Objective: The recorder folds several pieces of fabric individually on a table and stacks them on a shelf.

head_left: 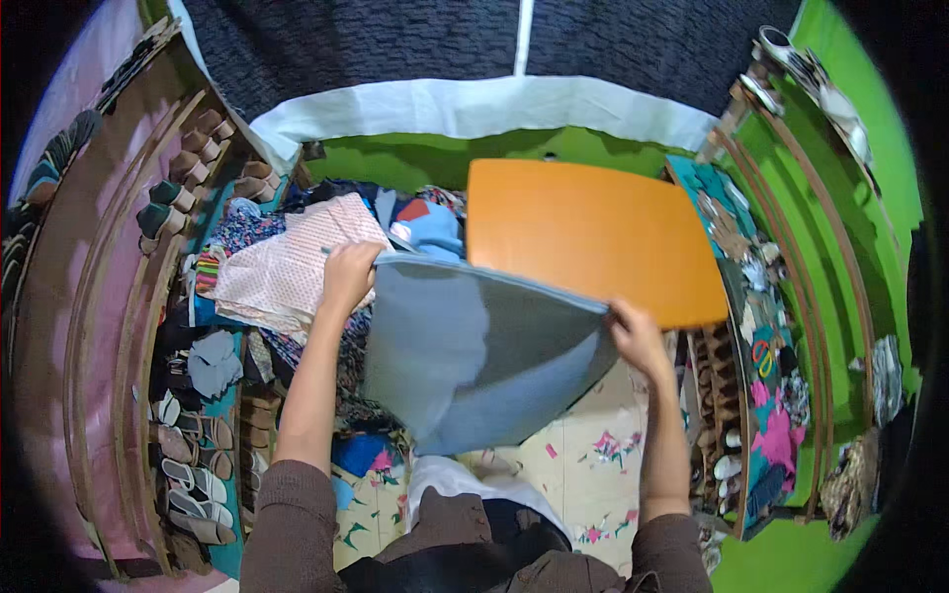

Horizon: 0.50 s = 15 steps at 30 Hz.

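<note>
A grey-blue piece of fabric [484, 346] hangs stretched between my two hands, its upper edge running slantwise and lower on the right. My left hand [351, 277] is closed on its upper left corner. At the upper right corner my right hand [636, 336] grips the same edge. The fabric sags toward my lap, and its exact kind cannot be made out. Just behind my left hand lies a pale pink dotted cloth [297, 262] on a heap of folded fabrics. Beyond my right hand is an orange tabletop [593, 237] with rounded corners.
Shoe racks flank me, with several shoes [193, 489] on the left one. The right shelf holds scissors [762, 358] and pink cloth scraps [776, 430]. Blue fabric [430, 227] lies left of the tabletop. Coloured scraps are scattered on the floor [583, 435]. A dark curtain [395, 49] hangs behind.
</note>
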Motion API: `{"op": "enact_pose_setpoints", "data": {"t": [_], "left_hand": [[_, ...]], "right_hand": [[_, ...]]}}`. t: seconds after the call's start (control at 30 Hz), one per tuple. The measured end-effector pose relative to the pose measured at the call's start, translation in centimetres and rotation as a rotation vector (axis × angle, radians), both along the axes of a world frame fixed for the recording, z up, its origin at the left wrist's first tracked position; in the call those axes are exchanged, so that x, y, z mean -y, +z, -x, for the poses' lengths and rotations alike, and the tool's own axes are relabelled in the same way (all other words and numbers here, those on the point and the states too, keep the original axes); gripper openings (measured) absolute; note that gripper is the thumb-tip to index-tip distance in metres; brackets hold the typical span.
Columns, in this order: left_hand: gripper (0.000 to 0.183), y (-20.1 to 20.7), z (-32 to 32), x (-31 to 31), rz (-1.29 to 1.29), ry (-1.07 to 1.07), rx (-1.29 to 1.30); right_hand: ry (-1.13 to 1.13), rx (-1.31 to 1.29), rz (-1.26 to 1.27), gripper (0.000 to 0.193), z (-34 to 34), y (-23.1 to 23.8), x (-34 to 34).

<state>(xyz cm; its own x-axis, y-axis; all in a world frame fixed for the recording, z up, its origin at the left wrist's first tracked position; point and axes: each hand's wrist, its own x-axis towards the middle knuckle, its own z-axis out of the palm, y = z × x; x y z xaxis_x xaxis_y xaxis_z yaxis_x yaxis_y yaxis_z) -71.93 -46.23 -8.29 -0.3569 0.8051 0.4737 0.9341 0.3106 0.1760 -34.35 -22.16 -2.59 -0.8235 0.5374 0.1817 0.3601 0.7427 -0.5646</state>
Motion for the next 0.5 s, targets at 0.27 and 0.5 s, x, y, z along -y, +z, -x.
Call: {"op": "enact_pose_setpoints", "data": {"t": [0.27, 0.5], "left_hand": [[0.027, 5.1, -9.8, -11.7, -0.164, -0.236, -0.175], [0.009, 9.1, -12.9, -23.6, -0.172, -0.327, -0.313]], "right_hand": [[-0.423, -0.331, -0.213, 0.016, -10.5, 8.2, -9.1], [-0.657, -0.329, -0.513, 0.018, -14.0, 8.4, -18.8]]}}
